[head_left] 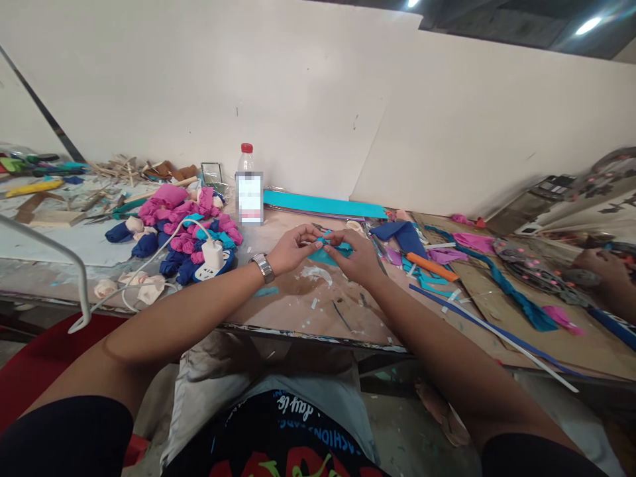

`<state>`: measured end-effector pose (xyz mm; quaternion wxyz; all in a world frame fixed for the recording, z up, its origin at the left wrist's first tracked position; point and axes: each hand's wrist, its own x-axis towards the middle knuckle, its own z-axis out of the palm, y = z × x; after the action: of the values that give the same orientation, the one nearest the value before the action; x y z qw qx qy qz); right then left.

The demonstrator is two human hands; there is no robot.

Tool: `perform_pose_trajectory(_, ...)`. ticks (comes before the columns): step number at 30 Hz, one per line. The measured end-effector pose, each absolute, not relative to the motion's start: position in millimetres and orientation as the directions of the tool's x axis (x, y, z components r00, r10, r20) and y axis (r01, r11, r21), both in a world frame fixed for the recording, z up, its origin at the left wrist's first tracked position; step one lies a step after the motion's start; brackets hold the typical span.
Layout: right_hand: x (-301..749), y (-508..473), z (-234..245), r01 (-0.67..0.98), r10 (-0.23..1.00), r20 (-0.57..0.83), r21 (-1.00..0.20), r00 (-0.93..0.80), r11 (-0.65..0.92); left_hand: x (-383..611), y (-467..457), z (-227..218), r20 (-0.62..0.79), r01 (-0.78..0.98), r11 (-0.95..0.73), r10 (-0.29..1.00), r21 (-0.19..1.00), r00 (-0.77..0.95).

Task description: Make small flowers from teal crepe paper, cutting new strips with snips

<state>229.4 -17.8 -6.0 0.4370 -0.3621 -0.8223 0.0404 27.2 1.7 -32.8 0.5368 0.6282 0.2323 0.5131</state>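
Both hands meet over the middle of the table, closed on one turquoise fabric strip [325, 255]. My left hand [297, 248], with a metal watch at the wrist, pinches it between thumb and fingers. From the other side my right hand [358, 255] pinches the same strip, fingertips close to those of my left. Part of the strip hangs below the fingers toward the tabletop; the bit between the fingertips is mostly hidden. Left of my hands lies a heap of pink, blue and cream gathered fabric pieces [171, 212].
A red-capped bottle [247, 162] stands behind the heap. A white charger [212, 257] and its cable sit in front. Turquoise sheets [322, 203] lie along the wall. An orange-handled tool [431, 266] and fabric scraps lie right. Another person's hand [603, 271] shows at far right.
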Motion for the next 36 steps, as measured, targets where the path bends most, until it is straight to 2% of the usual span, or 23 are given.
perform_pose_trajectory(7, 228.3, -16.5, -3.9, 0.533, 0.604, 0.684, -0.358, -0.409, 0.767, 27.7, 1.3, -35.0, 0.387, -0.238, -0.313, 0.832, 0.919, 0.399)
perform_pose_trajectory(15, 229.0, -12.6, -9.3, 0.529, 0.583, 0.71, -0.343, -0.395, 0.776, 27.0, 0.8, -36.6, 0.379, -0.187, -0.329, 0.816, 0.926, 0.437)
perform_pose_trajectory(21, 228.5, -13.8, -8.1, 0.548, 0.616, 0.693, -0.371, -0.374, 0.75, 25.5, 1.9, -36.8, 0.454, -0.085, -0.456, 0.815, 0.886, 0.36)
perform_pose_trajectory(26, 228.7, -13.8, -7.9, 0.58, 0.651, 0.683, -0.396, -0.332, 0.712, 25.2, 4.6, -38.0, 0.449, -0.107, -0.44, 0.826, 0.891, 0.339)
perform_pose_trajectory(36, 226.6, -13.4, -3.6, 0.569, 0.612, 0.711, -0.36, -0.346, 0.739, 26.2, -0.1, -34.6, 0.434, -0.079, -0.431, 0.852, 0.899, 0.294)
